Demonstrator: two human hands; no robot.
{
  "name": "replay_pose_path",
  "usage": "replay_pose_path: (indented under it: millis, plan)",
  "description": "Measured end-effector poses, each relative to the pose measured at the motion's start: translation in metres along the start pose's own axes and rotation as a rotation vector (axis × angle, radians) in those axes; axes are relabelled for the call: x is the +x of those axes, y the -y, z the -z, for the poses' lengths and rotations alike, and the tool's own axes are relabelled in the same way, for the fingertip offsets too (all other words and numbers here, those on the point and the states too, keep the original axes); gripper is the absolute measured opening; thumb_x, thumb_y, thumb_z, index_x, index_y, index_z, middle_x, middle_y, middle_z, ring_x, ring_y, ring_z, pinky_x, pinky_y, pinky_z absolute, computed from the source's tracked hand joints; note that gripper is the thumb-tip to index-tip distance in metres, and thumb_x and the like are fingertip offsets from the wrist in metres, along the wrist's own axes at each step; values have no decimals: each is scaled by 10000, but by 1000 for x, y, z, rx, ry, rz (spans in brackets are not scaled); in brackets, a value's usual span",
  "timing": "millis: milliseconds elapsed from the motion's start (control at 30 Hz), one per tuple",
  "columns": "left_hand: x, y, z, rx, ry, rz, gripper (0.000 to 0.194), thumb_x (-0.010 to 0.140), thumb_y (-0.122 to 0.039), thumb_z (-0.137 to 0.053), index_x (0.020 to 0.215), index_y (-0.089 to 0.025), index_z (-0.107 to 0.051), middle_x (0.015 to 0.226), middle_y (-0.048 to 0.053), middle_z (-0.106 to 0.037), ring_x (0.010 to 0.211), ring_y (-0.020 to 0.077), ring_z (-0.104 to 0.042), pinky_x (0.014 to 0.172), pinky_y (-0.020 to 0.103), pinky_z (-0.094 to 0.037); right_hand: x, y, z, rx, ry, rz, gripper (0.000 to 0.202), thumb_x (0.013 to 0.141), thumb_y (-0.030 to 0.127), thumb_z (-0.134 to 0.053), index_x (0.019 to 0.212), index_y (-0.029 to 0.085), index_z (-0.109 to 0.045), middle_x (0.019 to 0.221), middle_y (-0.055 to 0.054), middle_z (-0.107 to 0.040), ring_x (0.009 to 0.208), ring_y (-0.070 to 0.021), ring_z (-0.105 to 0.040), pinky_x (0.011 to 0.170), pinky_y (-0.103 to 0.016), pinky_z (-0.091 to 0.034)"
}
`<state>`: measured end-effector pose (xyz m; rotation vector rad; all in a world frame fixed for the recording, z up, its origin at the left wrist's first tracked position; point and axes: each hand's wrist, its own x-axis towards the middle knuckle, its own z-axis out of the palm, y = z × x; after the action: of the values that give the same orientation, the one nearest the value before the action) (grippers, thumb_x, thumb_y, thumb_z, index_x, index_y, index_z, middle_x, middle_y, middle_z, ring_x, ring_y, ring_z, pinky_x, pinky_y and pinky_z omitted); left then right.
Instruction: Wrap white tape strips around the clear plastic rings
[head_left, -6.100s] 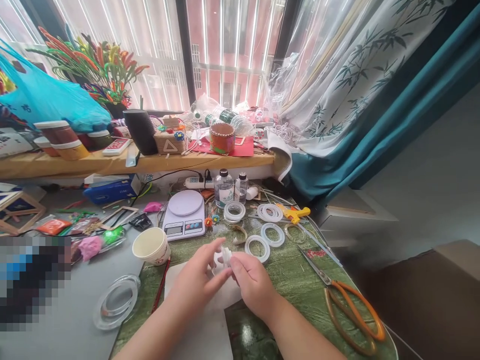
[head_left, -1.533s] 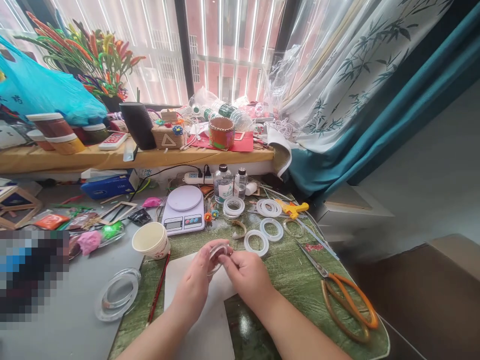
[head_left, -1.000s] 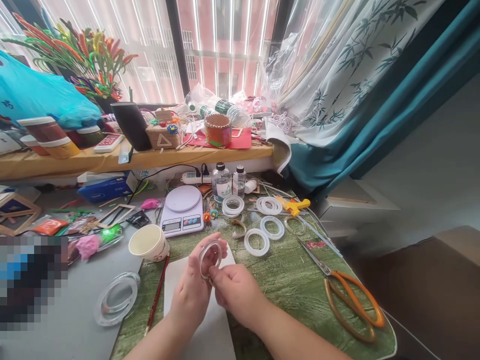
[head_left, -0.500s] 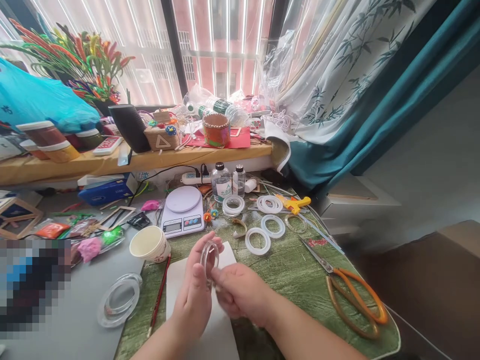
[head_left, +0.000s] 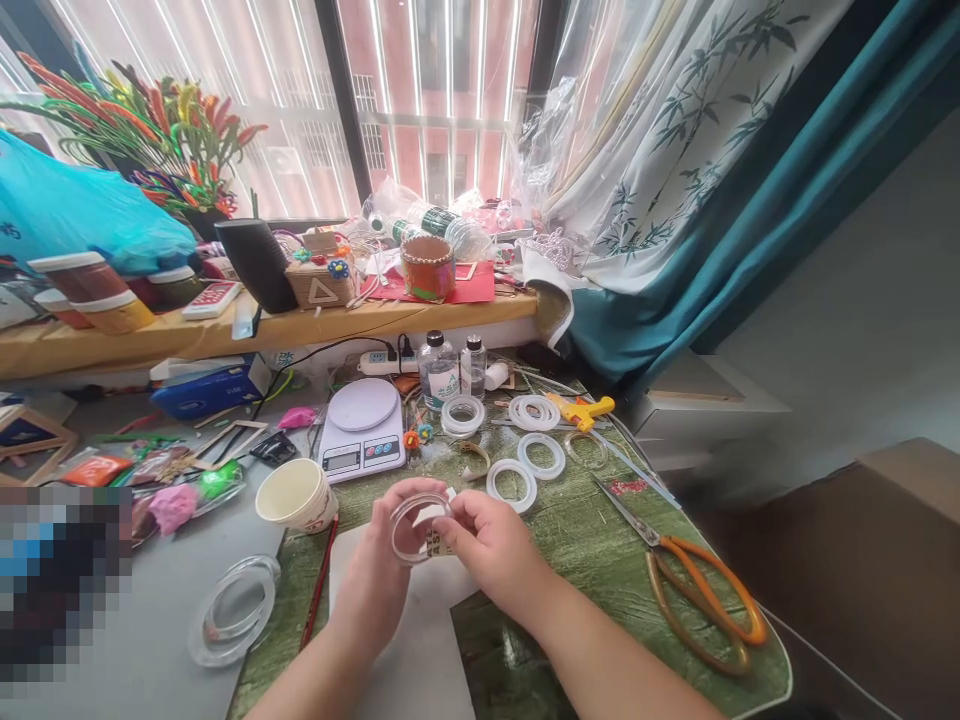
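Note:
A clear bangle [head_left: 396,540] is held in my left hand [head_left: 375,585], whose fingers curl behind it and round its left side. My right hand [head_left: 491,540] pinches a small strip of paper with dark printed letters [head_left: 437,543] against the bangle's right side. Part of the strip is hidden by the fingers. Both hands are above a white sheet [head_left: 382,645] on the green tabletop. Just beyond them lie a white ring mould [head_left: 491,487] and a bluish ring mould [head_left: 541,470].
Large orange-handled scissors [head_left: 701,590] lie at the right. A paper cup [head_left: 296,510], a brush [head_left: 321,580] and more clear rings [head_left: 196,630] are on the left. Behind stand a kitchen scale [head_left: 364,425], two bottles [head_left: 439,385] and a yellow glue gun [head_left: 585,410].
The bangle has turned to face upward more. My right hand has shifted up and slightly right, bringing the printed strip into view at the bangle's edge.

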<state>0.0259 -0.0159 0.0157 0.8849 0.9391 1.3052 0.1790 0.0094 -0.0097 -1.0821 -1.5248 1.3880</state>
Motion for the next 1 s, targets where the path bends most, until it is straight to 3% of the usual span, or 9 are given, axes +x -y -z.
replay_pose_path:
  millis: [100, 167, 333, 433, 567, 700, 800, 1000]
  plan:
    - [5, -10, 7, 85, 141, 238, 490, 963, -614, -509, 1151, -227, -742, 1211, 112, -715, 1099, 306, -634, 858, 383, -539, 1, 1, 7, -230, -19, 23, 242, 937, 387, -640, 800, 187, -635, 680, 14, -603, 625, -144, -509, 579, -253, -340]
    - [6, -13, 11, 172, 163, 304, 423, 950, -574, -559, 1162, -256, -741, 1194, 95, -716, 1007, 284, -654, 783, 358, -554, 2, 1, 8, -312, -17, 19, 172, 930, 342, -640, 853, 190, -661, 709, 5, -641, 652, -157, -556, 590, -253, -351]
    - [3, -9, 8, 284, 164, 292, 446, 908, -613, -614, 1160, -256, -706, 888, 24, -676, 663, 168, -589, 618, 275, -517, 3, 1, 6, -461, -16, -11, 125, 918, 297, -630, 847, 197, -653, 734, -17, -679, 662, -180, -595, 566, -259, -327]
    - [3, -6, 5, 273, 150, 298, 456, 900, -603, -628, 1172, -240, -668, 794, 1, -635, 662, 179, -600, 563, 258, -500, 1, 2, 4, -412, -8, -32, 164, 918, 313, -636, 796, 207, -607, 681, -5, -661, 630, -179, -593, 552, -257, -333]
    - [8, -4, 9, 188, 64, 340, 516, 929, -658, -521, 1195, -232, -641, 876, 38, -693, 673, 201, -660, 574, 291, -525, -1, 4, 6, -243, 10, -22, 126, 970, 305, -561, 883, 217, -585, 717, 4, -660, 654, -173, -605, 589, -253, -404]
    - [10, -5, 11, 168, 40, 382, 544, 906, -651, -552, 1114, -171, -703, 779, 48, -705, 655, 207, -659, 561, 290, -521, -1, 4, 8, -365, 28, 142, 103, 937, 234, -585, 838, 214, -563, 798, -12, -630, 754, -182, -571, 665, -265, -413]
    - [8, -6, 11, 226, 83, 392, 552, 909, -630, -558, 1081, -138, -739, 651, 53, -687, 625, 222, -643, 535, 290, -494, -1, 4, 9, -434, 21, 270, 186, 957, 256, -564, 779, 216, -526, 766, -6, -577, 732, -174, -530, 670, -272, -386]
    - [4, 1, 10, 339, 66, 310, 536, 961, -574, -487, 1130, -130, -734, 636, 59, -697, 596, 199, -590, 551, 275, -439, -4, 3, 6, -425, -118, 136, 328, 919, 319, -632, 690, 225, -415, 630, 47, -455, 602, -138, -428, 566, -259, -284]
